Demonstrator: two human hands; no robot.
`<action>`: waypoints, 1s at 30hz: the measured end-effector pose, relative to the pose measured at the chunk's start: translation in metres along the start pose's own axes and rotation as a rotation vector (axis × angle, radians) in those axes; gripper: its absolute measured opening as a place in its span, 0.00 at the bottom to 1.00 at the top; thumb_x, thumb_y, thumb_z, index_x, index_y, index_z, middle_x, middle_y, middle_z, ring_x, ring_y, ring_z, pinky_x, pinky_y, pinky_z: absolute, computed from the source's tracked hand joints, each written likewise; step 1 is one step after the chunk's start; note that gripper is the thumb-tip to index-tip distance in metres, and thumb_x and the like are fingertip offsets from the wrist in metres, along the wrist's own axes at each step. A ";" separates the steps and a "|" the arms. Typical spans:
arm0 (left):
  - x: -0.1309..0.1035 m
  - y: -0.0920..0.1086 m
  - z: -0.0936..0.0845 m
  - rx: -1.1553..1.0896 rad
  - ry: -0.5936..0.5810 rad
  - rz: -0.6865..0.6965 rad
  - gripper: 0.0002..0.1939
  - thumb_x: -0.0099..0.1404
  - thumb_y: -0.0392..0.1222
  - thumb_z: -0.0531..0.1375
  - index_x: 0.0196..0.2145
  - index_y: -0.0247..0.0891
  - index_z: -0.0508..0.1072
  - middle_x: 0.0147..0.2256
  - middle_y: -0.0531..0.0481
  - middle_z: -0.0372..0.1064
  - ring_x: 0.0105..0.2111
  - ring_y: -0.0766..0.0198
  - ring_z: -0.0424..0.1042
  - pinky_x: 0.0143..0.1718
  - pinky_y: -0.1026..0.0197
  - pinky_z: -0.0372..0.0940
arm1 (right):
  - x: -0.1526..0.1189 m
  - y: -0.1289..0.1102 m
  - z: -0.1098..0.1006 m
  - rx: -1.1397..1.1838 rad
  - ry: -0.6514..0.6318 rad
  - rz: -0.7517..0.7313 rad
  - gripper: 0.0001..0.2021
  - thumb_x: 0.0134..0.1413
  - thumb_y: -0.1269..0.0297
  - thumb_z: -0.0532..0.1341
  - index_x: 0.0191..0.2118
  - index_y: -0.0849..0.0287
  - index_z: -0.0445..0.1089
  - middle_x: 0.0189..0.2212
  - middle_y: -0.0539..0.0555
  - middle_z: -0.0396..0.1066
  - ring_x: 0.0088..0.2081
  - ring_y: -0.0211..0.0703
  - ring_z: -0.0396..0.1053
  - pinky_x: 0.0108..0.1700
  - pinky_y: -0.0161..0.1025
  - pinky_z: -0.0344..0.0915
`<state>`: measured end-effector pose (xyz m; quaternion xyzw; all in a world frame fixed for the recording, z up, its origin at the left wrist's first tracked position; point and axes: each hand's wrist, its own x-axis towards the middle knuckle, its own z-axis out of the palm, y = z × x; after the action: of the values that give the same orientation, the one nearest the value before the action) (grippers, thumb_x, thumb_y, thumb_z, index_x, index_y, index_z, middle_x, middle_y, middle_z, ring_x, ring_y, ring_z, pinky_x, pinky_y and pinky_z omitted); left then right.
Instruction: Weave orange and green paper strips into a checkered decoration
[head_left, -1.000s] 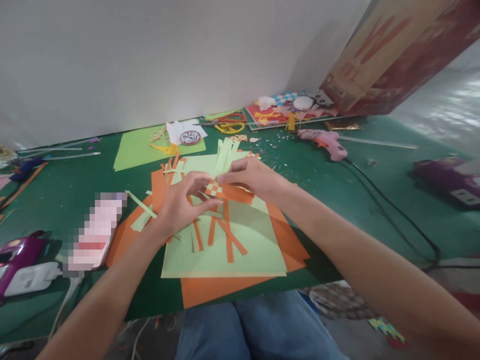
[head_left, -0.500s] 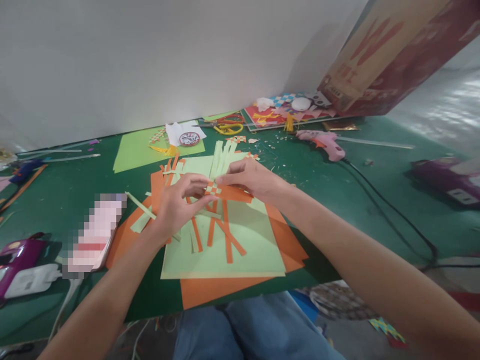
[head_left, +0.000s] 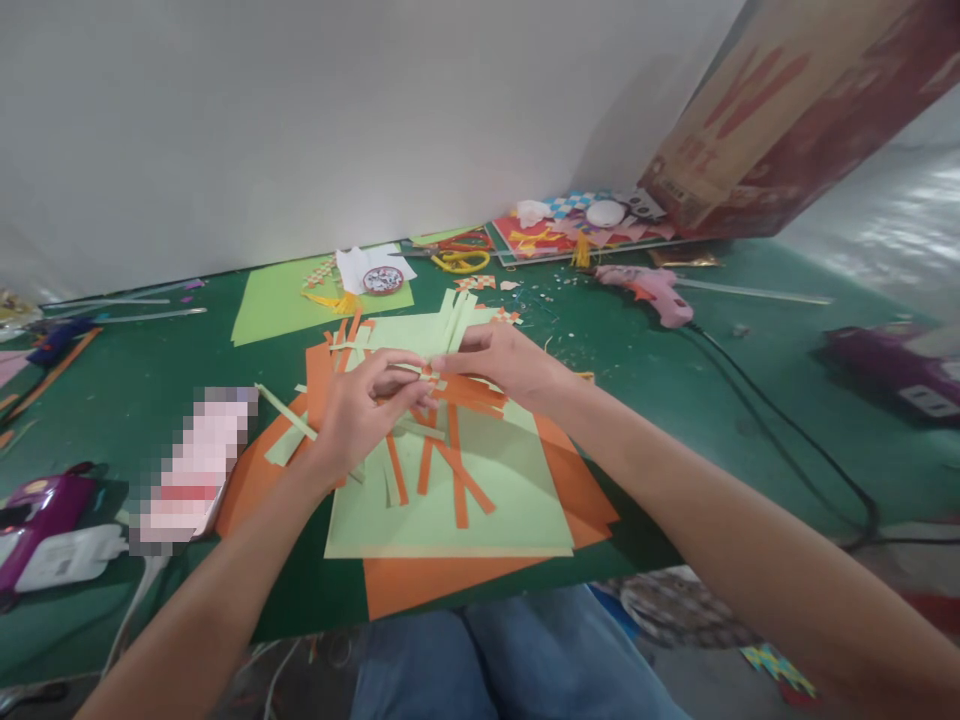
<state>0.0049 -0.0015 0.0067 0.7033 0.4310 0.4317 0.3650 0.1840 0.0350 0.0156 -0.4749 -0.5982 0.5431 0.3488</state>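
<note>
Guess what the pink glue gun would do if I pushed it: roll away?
Probably not: the pink glue gun lies on its side with its handle sticking out, so it would more likely slide or swivel. The dark cord might tug on it. The long clear stick looks straight and stiff, so it could swing around too.

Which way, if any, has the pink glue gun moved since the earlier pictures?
No; the pink glue gun lies in the same spot on the green table.

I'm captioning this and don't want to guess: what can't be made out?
All in the head view:
Woven paper piece: partly hidden by left hand and right hand.
Phone: screen lost in pixelation.
Paper bag: top cut off by upper edge.
Purple device: cut off by left edge.
</note>
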 end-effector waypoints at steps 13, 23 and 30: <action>0.002 -0.001 0.001 0.015 0.051 -0.004 0.09 0.59 0.44 0.62 0.31 0.38 0.67 0.26 0.50 0.76 0.26 0.61 0.77 0.31 0.62 0.74 | -0.002 -0.001 0.000 0.029 -0.057 -0.059 0.17 0.35 0.55 0.68 0.18 0.62 0.63 0.12 0.41 0.51 0.17 0.25 0.41 0.19 0.33 0.36; -0.001 -0.007 -0.002 0.442 0.117 0.219 0.04 0.62 0.39 0.58 0.35 0.39 0.70 0.28 0.52 0.77 0.29 0.63 0.78 0.31 0.65 0.72 | -0.003 -0.004 0.010 -0.023 0.040 -0.094 0.14 0.36 0.60 0.68 0.17 0.62 0.65 0.13 0.41 0.52 0.18 0.26 0.46 0.21 0.32 0.42; -0.001 -0.005 0.001 0.378 0.213 0.185 0.07 0.58 0.40 0.63 0.35 0.40 0.69 0.31 0.53 0.77 0.29 0.65 0.77 0.31 0.67 0.73 | -0.003 0.001 0.020 0.154 0.150 -0.004 0.23 0.30 0.57 0.70 0.14 0.58 0.52 0.12 0.40 0.44 0.17 0.26 0.42 0.19 0.33 0.39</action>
<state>0.0043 -0.0010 0.0016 0.7463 0.4738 0.4467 0.1382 0.1664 0.0261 0.0111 -0.4848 -0.5281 0.5495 0.4291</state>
